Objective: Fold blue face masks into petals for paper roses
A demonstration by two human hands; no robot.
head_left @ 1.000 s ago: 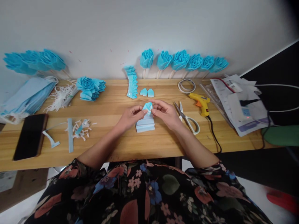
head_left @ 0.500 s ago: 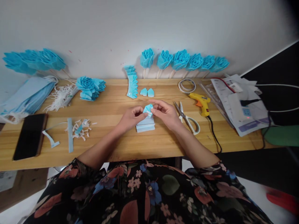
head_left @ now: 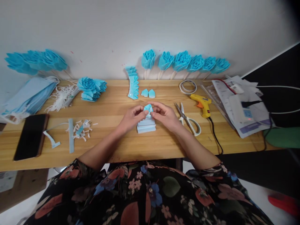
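Between my two hands is a small folded blue petal (head_left: pixel 148 108) of mask fabric, its tip pointing away from me. My left hand (head_left: pixel 134 117) pinches its left side between thumb and fingers. On the right edge, my right hand (head_left: pixel 165 115) grips it the same way. Just below my fingertips lies a stack of pale blue folded fabric pieces (head_left: pixel 146 126) on the table. Two finished petals (head_left: pixel 148 93) rest beyond my hands, beside a fanned strip of overlapping petals (head_left: pixel 133 83). Fingertips partly cover the held petal's lower edge.
Scissors (head_left: pixel 187 118), a yellow glue gun (head_left: pixel 202 104) and a tape roll (head_left: pixel 187 86) lie to the right. At left are a phone (head_left: pixel 31 136), scraps (head_left: pixel 82 129), masks (head_left: pixel 31 95) and blue fabric flowers (head_left: pixel 90 88). More stemmed flowers (head_left: pixel 182 61) lean on the wall.
My right fingers have shifted slightly at the petal's right edge, and the white patch there looks different. Both hands keep their hold in nearly the same place.
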